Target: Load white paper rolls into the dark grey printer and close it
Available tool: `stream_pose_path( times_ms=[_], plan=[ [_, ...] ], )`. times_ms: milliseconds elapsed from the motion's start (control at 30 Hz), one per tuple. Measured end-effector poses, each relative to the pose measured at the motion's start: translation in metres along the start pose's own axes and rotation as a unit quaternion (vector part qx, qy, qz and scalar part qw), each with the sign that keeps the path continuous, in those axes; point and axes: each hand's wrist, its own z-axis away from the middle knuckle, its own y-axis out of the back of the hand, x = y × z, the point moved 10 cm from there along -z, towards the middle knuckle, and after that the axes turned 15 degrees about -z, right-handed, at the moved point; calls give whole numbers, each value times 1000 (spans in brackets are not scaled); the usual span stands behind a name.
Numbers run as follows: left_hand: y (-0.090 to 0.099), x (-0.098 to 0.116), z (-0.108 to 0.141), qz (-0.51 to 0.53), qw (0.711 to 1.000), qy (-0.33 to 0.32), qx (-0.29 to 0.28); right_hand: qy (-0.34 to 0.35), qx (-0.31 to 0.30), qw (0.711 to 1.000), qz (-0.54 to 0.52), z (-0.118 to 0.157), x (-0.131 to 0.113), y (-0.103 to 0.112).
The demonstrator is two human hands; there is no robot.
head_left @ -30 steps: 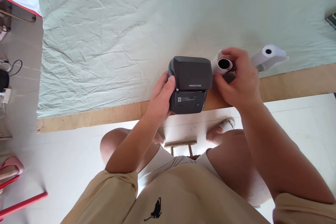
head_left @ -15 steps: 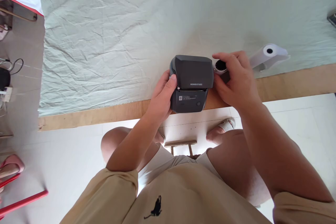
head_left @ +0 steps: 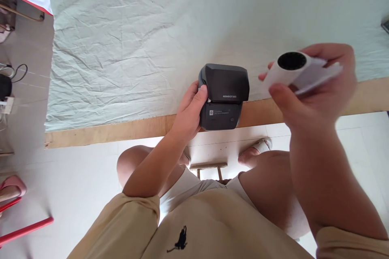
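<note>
Big worktop (head_left: pixel 106 131) with a pale green cloth (head_left: pixel 136 48) over it, and the dark printer (head_left: pixel 225 96) is right at the near edge. The left hand (head_left: pixel 192 110) has its fingers curled round the printer's left side, while further right along that edge the right hand (head_left: pixel 317 103) wraps its fingers round a white roll (head_left: pixel 281 76)

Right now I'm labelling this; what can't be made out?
Head view throughout:
Small print on the black device: too small, blurred.
Most fingertips of the left hand: hidden by that device.
Part of the white roll: covered by the right hand.
Dark object: cut off by right edge.
</note>
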Motion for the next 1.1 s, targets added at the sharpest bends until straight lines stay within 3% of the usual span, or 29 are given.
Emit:
stream_pose_path(
  times_ms=[33, 100, 167, 233, 300, 433, 633, 767, 900, 1100],
  plan=[
    [0, 2, 0, 0, 1000, -2, 4, 35, -26, 998, -52, 3, -20, -5],
    [0, 4, 1, -13, 1000, -4, 10, 62, -167, 978, -111, 14, -51, -35],
    [-1, 5, 1, -27, 1000, -1, 11, 100, -229, 963, -101, 22, -72, -53],
    [-1, 4, 1, -31, 999, -1, 8, 145, -217, 963, -69, 22, -82, -59],
    [-2, 4, 0, -29, 1000, -12, 1, 176, -162, 971, -32, 17, -80, -54],
    [-6, 1, 1, -37, 999, -11, -36, 177, -57, 982, 24, 9, -65, -41],
    [-7, 0, 2, -50, 998, 13, -41, 90, -60, 989, 105, 4, -41, -50],
    [-6, 1, 1, -53, 998, 2, -40, 121, -67, 986, 93, 2, -49, -54],
    [-8, -5, 2, -38, 997, 20, -60, 88, -64, 988, 107, -2, -44, -51],
    [-5, -5, 0, -41, 997, 9, -59, 204, -55, 976, 55, 2, -55, -50]
  ],
)
